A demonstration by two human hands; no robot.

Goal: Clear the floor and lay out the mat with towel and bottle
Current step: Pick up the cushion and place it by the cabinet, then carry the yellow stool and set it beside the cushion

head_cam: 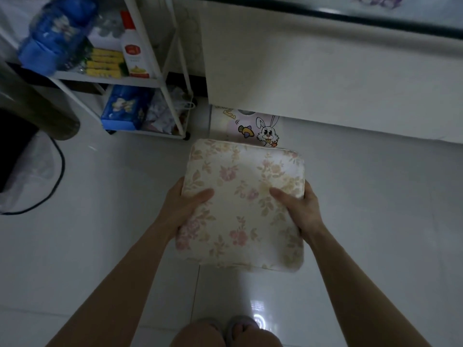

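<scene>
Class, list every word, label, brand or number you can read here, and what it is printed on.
No text is readable.
White bottle, red label: print blurred.
Lower blue pack: print blurred.
Rabbit-print item: yellow lettering along its top, too small to read.

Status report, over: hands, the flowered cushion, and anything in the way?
Left hand and right hand both grip the flowered cushion, one at each side. Cushion over the white tiled floor. Rabbit-print roll just beyond it, beside the white rack.
</scene>
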